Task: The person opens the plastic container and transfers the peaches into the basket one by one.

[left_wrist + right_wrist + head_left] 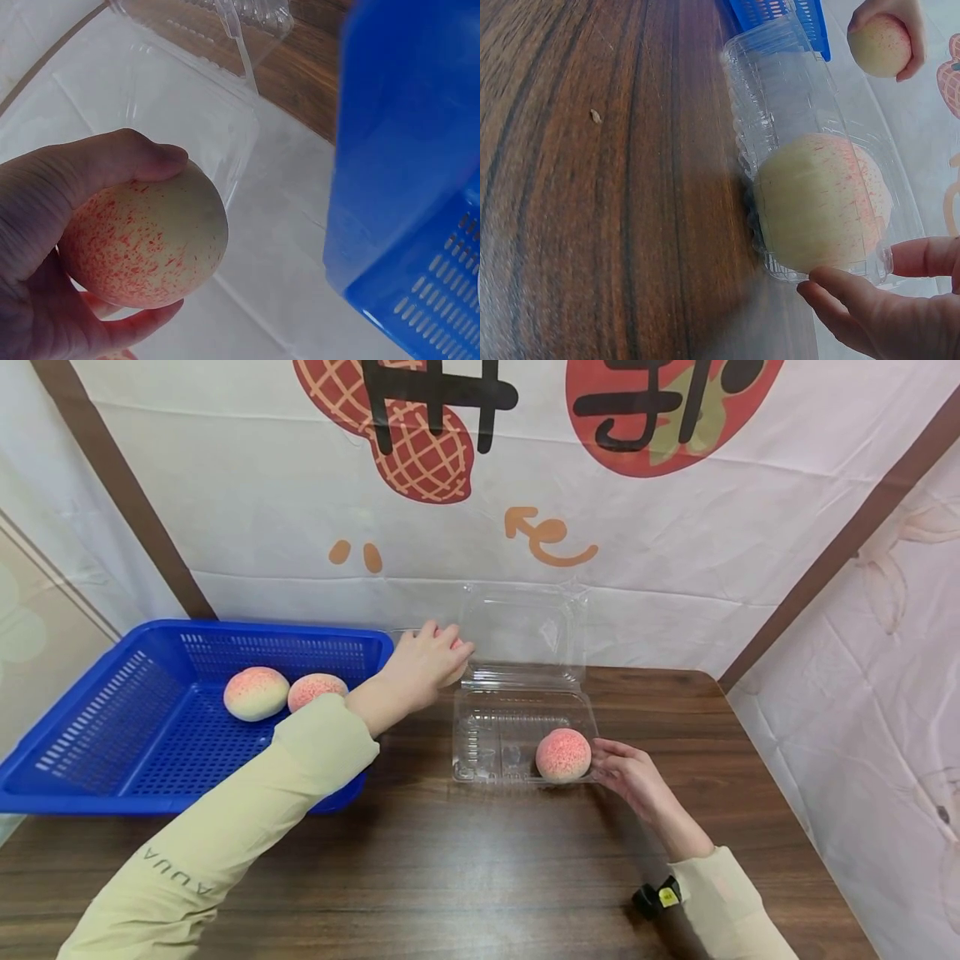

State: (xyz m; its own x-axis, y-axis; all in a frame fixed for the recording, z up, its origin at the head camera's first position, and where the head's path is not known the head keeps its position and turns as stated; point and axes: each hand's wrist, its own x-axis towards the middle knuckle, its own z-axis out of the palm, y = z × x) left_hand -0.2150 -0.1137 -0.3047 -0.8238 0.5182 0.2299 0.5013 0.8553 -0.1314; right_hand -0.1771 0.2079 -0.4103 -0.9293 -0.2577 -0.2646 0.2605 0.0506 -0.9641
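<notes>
My left hand (pixel 427 662) is raised between the basket and the clear plastic container, gripping a pink-speckled, cream-coloured peach (pixel 146 240). In the head view the fingers hide most of this peach. The container (pixel 480 739) lies with its hinged lid (pixel 517 627) standing up at the back. Inside its right front corner rests another peach (pixel 563 754). My right hand (pixel 630 778) pinches the container's right side between thumb and fingers, close beside that peach, as the right wrist view shows (pixel 892 307).
To the left stands a blue plastic basket (pixel 292 628) with perforated walls; two peaches (pixel 257 695) show in it, one partly behind my left sleeve. A printed fabric sheet (pixel 660 568) hangs behind the wooden table (pixel 480 877). A black strap device (pixel 656 897) sits at my right wrist.
</notes>
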